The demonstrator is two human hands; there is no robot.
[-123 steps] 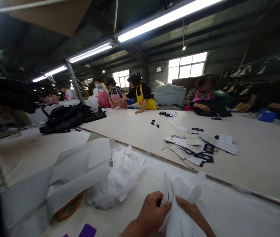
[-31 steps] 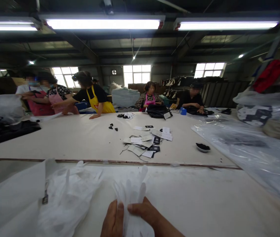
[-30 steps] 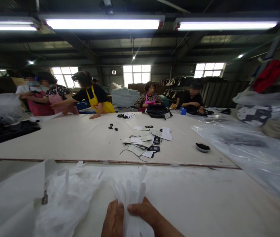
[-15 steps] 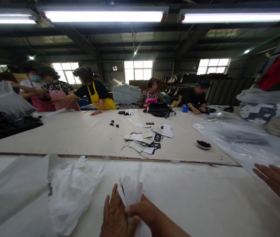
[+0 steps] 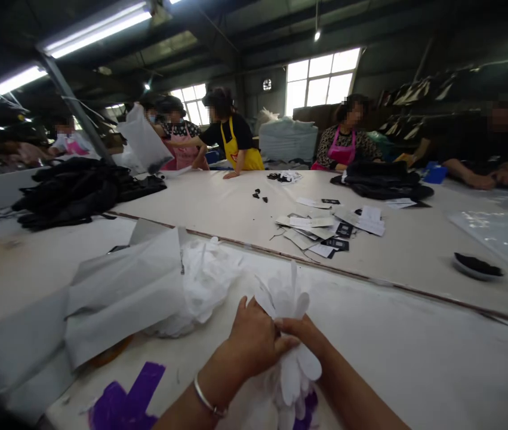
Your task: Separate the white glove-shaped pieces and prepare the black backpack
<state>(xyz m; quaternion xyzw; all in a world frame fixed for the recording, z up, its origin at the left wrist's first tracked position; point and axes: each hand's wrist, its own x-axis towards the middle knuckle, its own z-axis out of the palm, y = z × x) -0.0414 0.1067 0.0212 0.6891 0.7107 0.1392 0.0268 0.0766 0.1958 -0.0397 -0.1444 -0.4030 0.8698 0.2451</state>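
Both my hands meet at the bottom middle of the view over a bundle of thin white strips (image 5: 286,298). My left hand (image 5: 254,340), with a bracelet at the wrist, is closed round the bundle's middle. My right hand (image 5: 304,332) pinches the same bundle from the right. The strips fan out above my fingers and hang down below them. Just to the left lies a crumpled white plastic bag (image 5: 202,280) beside folded grey paper sheets (image 5: 123,292).
Scattered tags and cards (image 5: 325,230) lie further out on the white table (image 5: 415,358). A small dark dish (image 5: 477,267) sits at right, a black garment pile (image 5: 74,191) at far left. Several people in aprons work along the far side. Purple scraps (image 5: 128,400) lie near me.
The view has swung to the left and dropped. My hands have closed tighter round the white bundle. Another person's hand seen at the right edge half a second ago is out of view.
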